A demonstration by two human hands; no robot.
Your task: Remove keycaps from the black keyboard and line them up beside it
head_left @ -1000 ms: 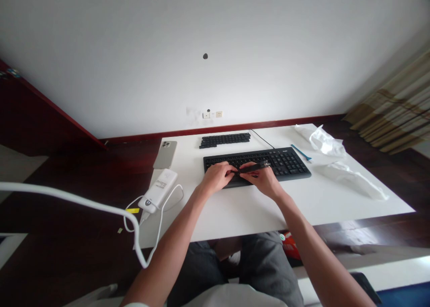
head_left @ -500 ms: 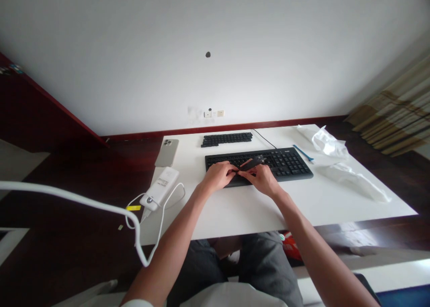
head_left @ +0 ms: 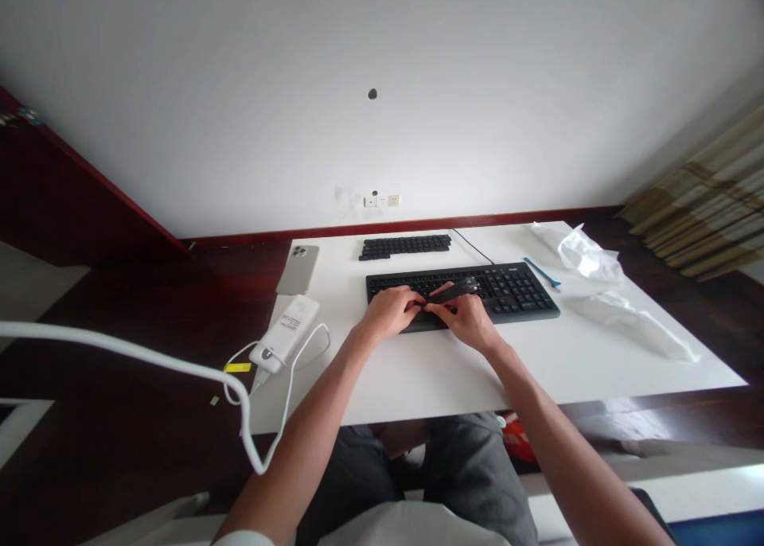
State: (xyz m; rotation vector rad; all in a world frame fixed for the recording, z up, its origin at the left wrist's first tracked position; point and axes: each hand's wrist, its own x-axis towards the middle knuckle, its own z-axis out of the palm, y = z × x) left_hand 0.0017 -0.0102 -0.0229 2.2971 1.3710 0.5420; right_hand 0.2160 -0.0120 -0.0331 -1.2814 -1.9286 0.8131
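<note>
Black slim object (head_left: 454, 292) across the fingers of the right hand (head_left: 466, 321), angled up and outward, far tip poking past the knuckles above the middle keys. Right hand curled almost shut around its near half, with a clear hold on it. Left hand (head_left: 390, 312) just beside, also curled, fingertips meeting the object's near end; whether gripping or only touching, impossible to tell at this size. Both hands low over the front of a black full-size keyboard (head_left: 518, 293), on a white desk (head_left: 537, 363), with bare forearms reaching in from the bottom of the view.

Beyond the keyboard, a block of loose black keycaps (head_left: 404, 246) in tight rows near the desk's back edge, and a thin black cable (head_left: 471, 247) running from the keyboard toward the wall. Farther left, a titanium-coloured smartphone (head_left: 297, 269), back up, with a white power bank (head_left: 285, 333) nearer the hands and a white charging cable (head_left: 286, 403) looped beside it and over the desk's edge. Thick white cable (head_left: 119, 343) across the left of the view. On the right, a blue pry tool (head_left: 542, 273) just beside the keyboard's corner, then two crumpled white plastic bags (head_left: 588, 253) near the desk's right side.
</note>
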